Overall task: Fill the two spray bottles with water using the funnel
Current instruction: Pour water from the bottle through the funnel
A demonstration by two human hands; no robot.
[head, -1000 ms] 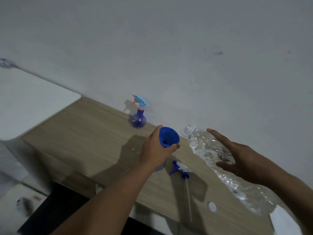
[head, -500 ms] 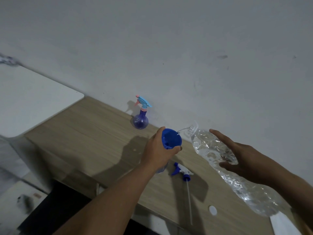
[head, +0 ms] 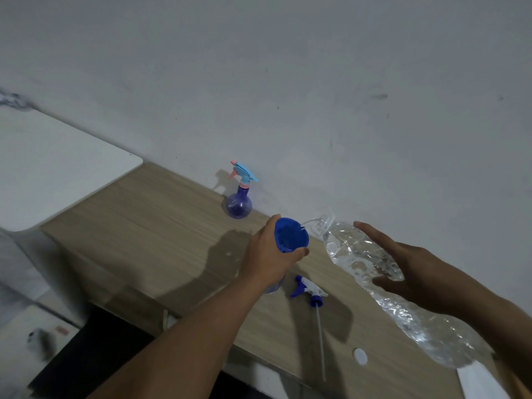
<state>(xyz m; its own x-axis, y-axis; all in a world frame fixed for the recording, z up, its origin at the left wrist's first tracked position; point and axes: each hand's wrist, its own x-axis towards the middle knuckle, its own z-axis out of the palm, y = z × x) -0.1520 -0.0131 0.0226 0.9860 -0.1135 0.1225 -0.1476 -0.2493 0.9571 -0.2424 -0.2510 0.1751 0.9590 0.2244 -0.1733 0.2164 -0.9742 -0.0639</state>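
My left hand grips the blue funnel, which sits in a spray bottle that is mostly hidden under the hand. My right hand holds a large clear water bottle tilted down to the left, its mouth at the funnel's rim, with a thin stream of water running in. A removed blue-and-white spray head with its long tube lies on the wooden table just right of that bottle. A second purple spray bottle with a light-blue trigger stands capped by the wall.
A small white cap lies near the table's front edge. A white surface adjoins the table on the left. A white sheet sits at the lower right corner. The grey wall runs right behind the table.
The water bottle's mouth has tipped further toward the funnel and a thin stream now runs into it. The left hand holds the funnel in the same place.
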